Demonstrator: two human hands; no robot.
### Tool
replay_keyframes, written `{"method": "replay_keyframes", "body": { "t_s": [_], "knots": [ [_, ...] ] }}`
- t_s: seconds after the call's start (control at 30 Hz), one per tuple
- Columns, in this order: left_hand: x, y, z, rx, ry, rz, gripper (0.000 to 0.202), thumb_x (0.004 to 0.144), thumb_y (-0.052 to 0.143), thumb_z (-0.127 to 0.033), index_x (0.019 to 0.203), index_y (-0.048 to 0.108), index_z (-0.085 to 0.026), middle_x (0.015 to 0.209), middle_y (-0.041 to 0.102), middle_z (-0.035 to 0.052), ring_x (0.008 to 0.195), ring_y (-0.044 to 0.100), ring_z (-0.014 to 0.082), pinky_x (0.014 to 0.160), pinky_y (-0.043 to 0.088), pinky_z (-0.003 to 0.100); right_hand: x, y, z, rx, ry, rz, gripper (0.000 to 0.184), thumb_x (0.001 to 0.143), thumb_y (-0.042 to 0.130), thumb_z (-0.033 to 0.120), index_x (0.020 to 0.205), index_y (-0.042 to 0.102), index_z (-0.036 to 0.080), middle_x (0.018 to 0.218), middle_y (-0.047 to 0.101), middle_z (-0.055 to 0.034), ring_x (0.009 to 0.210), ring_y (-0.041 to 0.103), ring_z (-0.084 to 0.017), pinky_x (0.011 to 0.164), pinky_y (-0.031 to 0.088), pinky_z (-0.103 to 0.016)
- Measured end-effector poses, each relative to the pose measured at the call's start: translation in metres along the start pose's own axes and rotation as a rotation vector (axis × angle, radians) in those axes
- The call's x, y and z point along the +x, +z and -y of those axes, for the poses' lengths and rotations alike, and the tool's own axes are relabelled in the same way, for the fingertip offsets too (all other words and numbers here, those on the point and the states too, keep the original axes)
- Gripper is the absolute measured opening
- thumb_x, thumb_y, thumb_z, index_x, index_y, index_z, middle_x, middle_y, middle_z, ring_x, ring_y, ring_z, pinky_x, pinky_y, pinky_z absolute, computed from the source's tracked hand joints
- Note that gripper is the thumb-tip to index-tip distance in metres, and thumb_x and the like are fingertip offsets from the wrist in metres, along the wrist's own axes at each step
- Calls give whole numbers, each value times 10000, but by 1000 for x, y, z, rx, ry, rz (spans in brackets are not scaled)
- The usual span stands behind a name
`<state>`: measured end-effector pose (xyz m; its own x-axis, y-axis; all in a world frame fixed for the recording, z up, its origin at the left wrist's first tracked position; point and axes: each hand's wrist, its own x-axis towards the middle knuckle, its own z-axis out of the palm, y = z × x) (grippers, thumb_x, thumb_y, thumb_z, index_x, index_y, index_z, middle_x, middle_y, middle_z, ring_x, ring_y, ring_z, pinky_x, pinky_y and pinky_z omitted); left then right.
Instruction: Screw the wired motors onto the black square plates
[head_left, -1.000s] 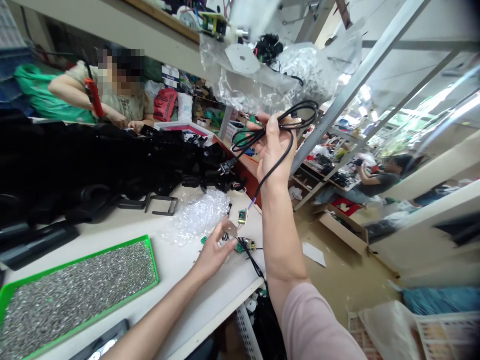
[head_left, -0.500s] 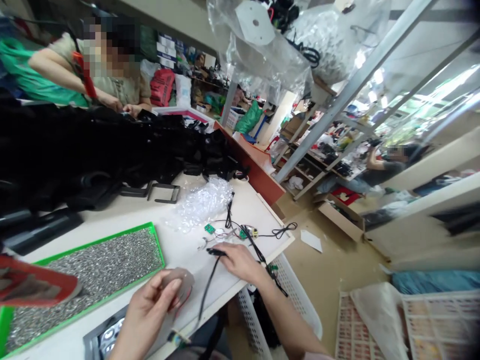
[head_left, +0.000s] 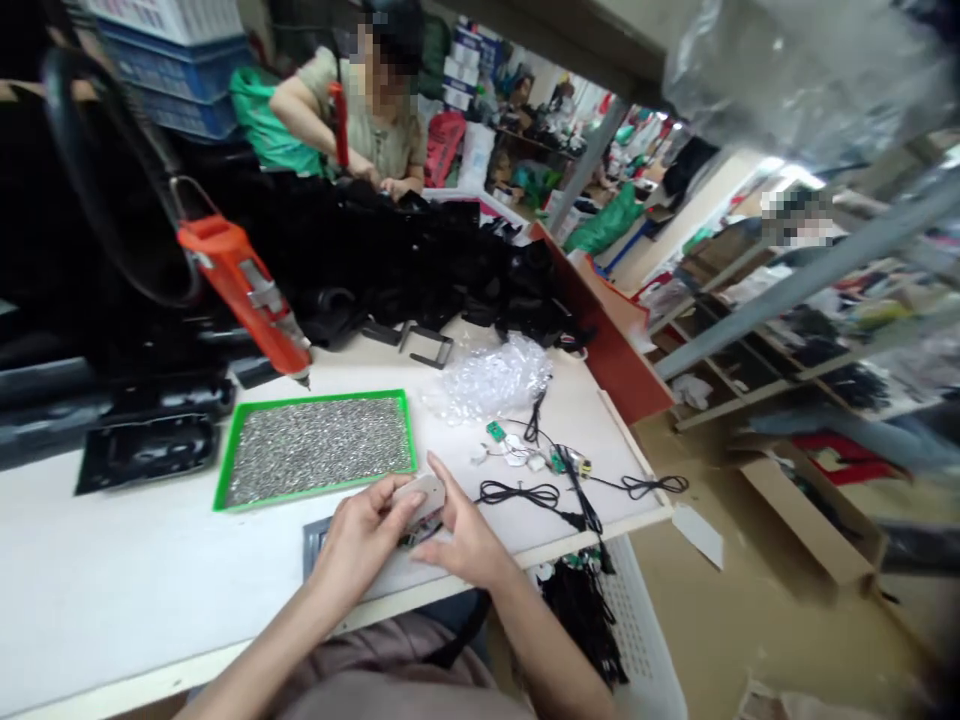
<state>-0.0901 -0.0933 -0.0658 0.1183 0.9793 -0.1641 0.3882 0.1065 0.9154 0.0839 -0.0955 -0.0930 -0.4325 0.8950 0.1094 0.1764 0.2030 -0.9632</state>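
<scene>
My left hand (head_left: 367,530) is closed on a thin pale plate (head_left: 421,490), pinched between thumb and fingers above the table's front edge. Close on its right is my right hand (head_left: 471,540), thumb and fingers spread around the plate's side; whether they touch it is hard to see. Wires and small parts below the plate are mostly hidden by the hands. Partly covered by the left hand, a dark grey housing (head_left: 313,545) lies on the table. A bundled black cord (head_left: 517,492) rests just right of the right hand.
A green tray (head_left: 411,430) of small metal screws lies behind my hands. An orange electric screwdriver (head_left: 251,290) hangs over it. Green circuit boards (head_left: 496,431), clear plastic bags (head_left: 499,378) and black housings lie beyond. A white basket (head_left: 637,620) stands below; a co-worker (head_left: 379,120) sits opposite.
My right hand has let go of the black cord, which now lies on the table, and has moved to the plate in my left hand. The view has swung left.
</scene>
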Motion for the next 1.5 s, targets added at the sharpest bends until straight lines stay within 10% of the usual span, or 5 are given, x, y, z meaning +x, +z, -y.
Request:
{"method": "replay_keyframes", "body": {
  "t_s": [0.17,0.33,0.47,0.67,1.5],
  "knots": [
    [-21,-18,25,99,-164,-155,495,826,509,-565,1111,670,-193,707,724,14,670,673,229,707,536,324,-12,64,-20,-394,-157,-279,574,912,550,197,1441,330,166,786,688,-18,648,652,-141,621,545,-252],
    [-57,-40,59,47,-151,-50,500,882,449,-544,1200,661,-221,1042,747,44,985,683,256,885,534,357,-26,64,-17,-843,-556,-173,252,907,577,124,1157,605,122,687,656,-38,598,613,-152,538,483,-264],
    [-79,-59,86,293,-75,-229,563,876,497,-557,1353,529,-261,1179,685,66,1046,657,268,899,537,402,-29,62,-12,-911,-625,-198,142,874,613,89,1012,625,121,624,624,-11,536,562,-129,499,445,-259],
    [-68,-54,116,476,218,-169,716,747,727,-443,1379,463,-234,1385,543,121,1271,497,315,1048,423,487,-16,77,-15,-1023,-666,-149,154,881,603,93,1030,614,128,631,611,-9,565,558,-138,496,415,-275],
    [-55,-51,122,481,239,-170,580,725,748,-344,1265,557,-250,1223,660,80,1165,563,300,975,428,452,-11,86,-7,-1166,-612,-56,224,903,518,74,1119,578,88,686,596,-38,627,567,-175,520,392,-308]
  ]
}}
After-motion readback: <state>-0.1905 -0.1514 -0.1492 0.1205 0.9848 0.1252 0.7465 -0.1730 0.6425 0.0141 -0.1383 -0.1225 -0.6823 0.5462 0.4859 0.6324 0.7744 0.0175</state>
